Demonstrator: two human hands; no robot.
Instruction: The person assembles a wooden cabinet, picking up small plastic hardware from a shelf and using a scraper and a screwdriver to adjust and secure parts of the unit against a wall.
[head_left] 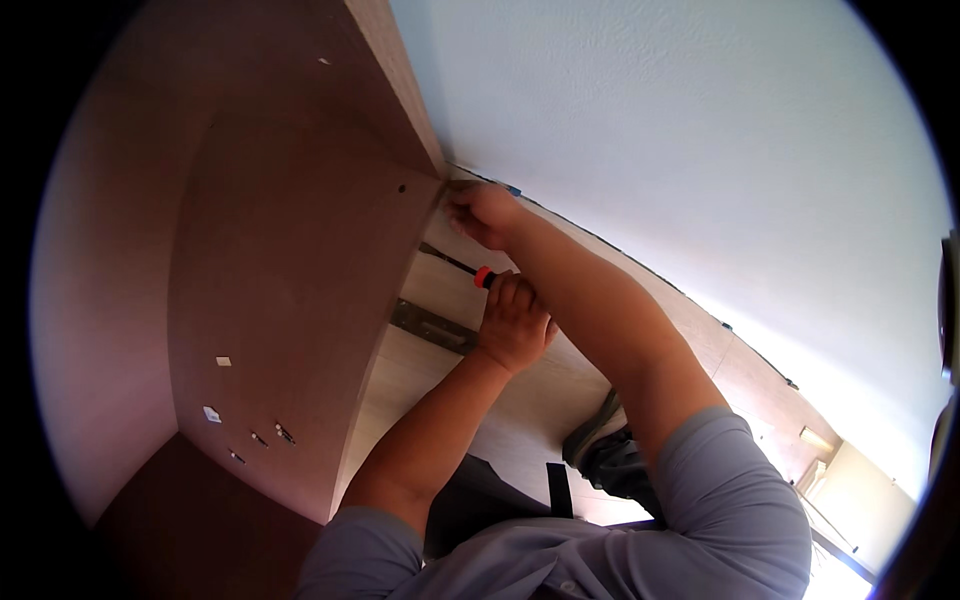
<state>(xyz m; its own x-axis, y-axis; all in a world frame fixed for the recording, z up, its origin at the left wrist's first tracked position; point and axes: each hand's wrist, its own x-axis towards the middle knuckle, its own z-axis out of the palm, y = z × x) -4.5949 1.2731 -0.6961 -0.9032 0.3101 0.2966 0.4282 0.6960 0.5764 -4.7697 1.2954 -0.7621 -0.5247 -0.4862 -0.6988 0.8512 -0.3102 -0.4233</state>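
My left hand [515,325] is closed around the red and black handle of a screwdriver [458,264]. Its dark shaft points up and left to the edge of a brown wooden panel [290,270]; whether the tip touches the panel is unclear. Farther up, my right hand [485,212] reaches to the corner where the panel meets the pale wall [680,130]. Its fingers are curled together, and what they may hold is hidden. Below the screwdriver, a dark flat slotted strip [435,328] lies on the light floor, partly behind my left hand.
Several small fittings [285,433] and a white tag [212,414] lie on the brown panel's surface. A blue piece [514,190] sits at the wall's lower edge, beside my right wrist. A shoe [596,428] and dark trouser leg show under my right arm.
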